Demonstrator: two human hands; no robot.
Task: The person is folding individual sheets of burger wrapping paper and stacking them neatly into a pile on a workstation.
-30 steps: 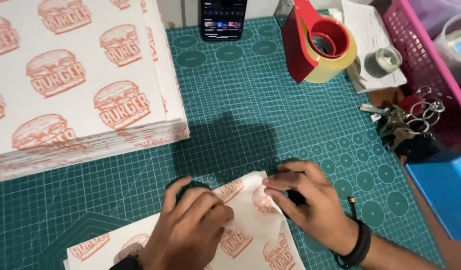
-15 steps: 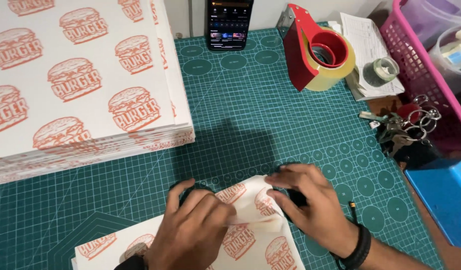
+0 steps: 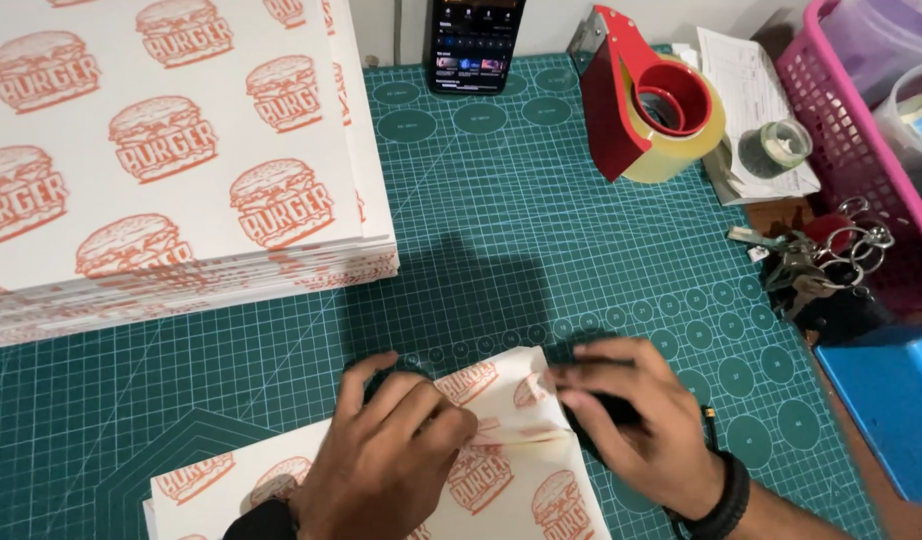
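Two hands press on a folded printed paper sheet (image 3: 501, 440) at the near edge of the green cutting mat (image 3: 501, 230) on the worktop: the left hand (image 3: 391, 450) lies flat with fingers spread over the fold, gripping nothing, while the right hand (image 3: 636, 420) pinches the sheet's upper right corner against a dark object mostly hidden under it. Farther back on the left sits a tall stack of printed sheets (image 3: 171, 170). A red tape dispenser (image 3: 646, 100), a phone (image 3: 474, 42), keys (image 3: 811, 260) and a pink basket (image 3: 851, 130) lie beyond.
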